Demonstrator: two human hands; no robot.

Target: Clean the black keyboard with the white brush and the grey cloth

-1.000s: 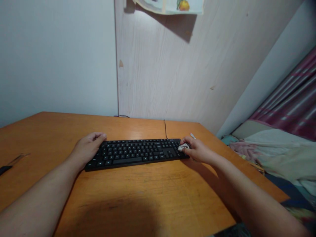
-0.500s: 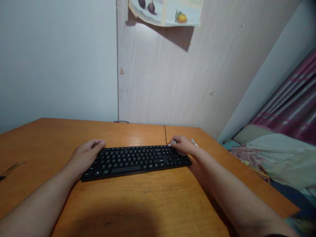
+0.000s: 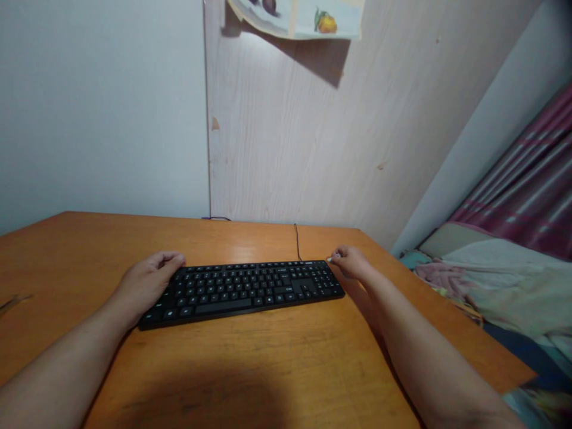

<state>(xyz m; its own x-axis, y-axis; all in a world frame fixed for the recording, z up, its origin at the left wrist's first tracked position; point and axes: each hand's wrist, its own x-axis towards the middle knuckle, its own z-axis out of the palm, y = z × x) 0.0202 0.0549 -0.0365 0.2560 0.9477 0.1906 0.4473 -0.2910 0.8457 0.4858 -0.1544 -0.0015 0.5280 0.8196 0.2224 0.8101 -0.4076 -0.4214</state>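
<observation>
A black keyboard (image 3: 241, 289) lies slightly slanted on the wooden desk, its keys facing up. Closed around its left end is my left hand (image 3: 149, 277), the thumb along the back corner and the other fingers mostly hidden. My right hand (image 3: 351, 261) is just off the keyboard's far right corner, fingers pinched together. Between those fingers pokes out a small piece of crumpled white tissue (image 3: 331, 258); most of it is hidden in the hand.
The keyboard's dark cable (image 3: 297, 243) runs back over the desk (image 3: 259, 375) to its far edge by the wall. A thin object (image 3: 13, 304) lies at the far left. Beyond the right edge is a bed with rumpled bedding (image 3: 500, 274).
My right hand has slid right with the white tissue, from above the keyboard's top right keys to just past its corner. My left hand still holds the left end.
</observation>
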